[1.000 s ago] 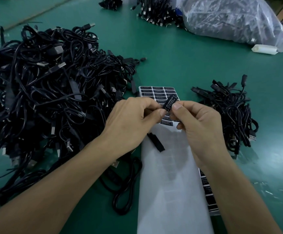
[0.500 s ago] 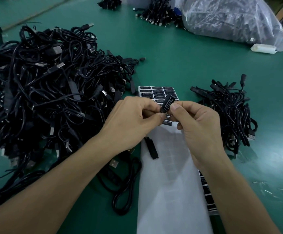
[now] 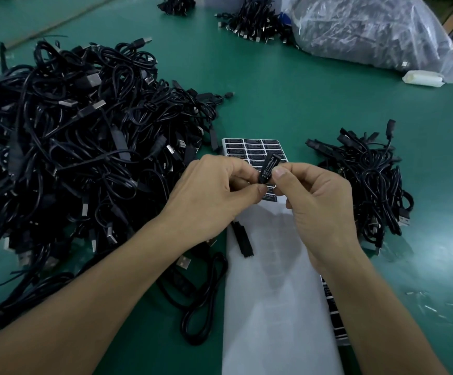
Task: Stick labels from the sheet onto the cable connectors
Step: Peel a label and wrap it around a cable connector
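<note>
Head view: a black connector (image 3: 268,169) is pinched at both ends, by the left hand (image 3: 214,193) and the right hand (image 3: 320,201), and is held just above the far end of the label sheet (image 3: 249,147). If thumb pressure is applied unevenly, its printed label (image 3: 270,164) may be left crooked or wrinkled.

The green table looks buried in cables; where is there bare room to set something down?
Bare table lies beyond the label sheet, between the big heap, the bag and the small pile. More is free right of the small pile, though scraps litter the near right. The heap crowds the left; the sheet, left hand and right hand the middle.
</note>
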